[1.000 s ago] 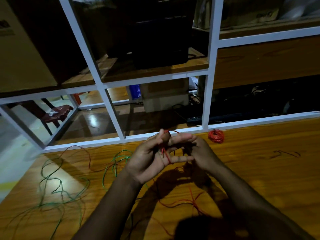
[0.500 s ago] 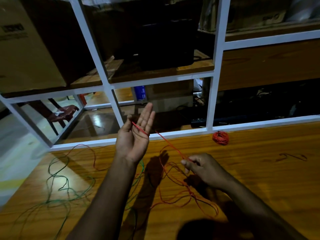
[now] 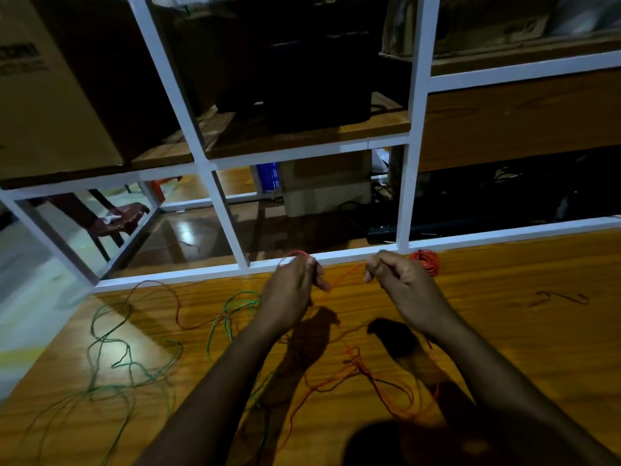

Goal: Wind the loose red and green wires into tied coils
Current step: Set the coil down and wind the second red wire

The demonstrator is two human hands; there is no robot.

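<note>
While the tabletop [image 3: 504, 331] holds loose green wire [image 3: 111, 348] on your left and a finished red coil [image 3: 426, 260] by the back edge, your hands lift the red wire [image 3: 346, 275] above it. Your left hand [image 3: 289, 287] and right hand [image 3: 400, 284] each have a grip pinching it, so it stretches straight between them for winding.

Red wire [image 3: 346, 275] stretched taut, a red wound coil [image 3: 426, 261], loose green wire [image 3: 134, 364] in tangled loops, orange-brown wood-grain desk [image 3: 521, 317], white shelf frame [image 3: 416, 129], tan cardboard box [image 3: 50, 95] with dark lettering
</note>
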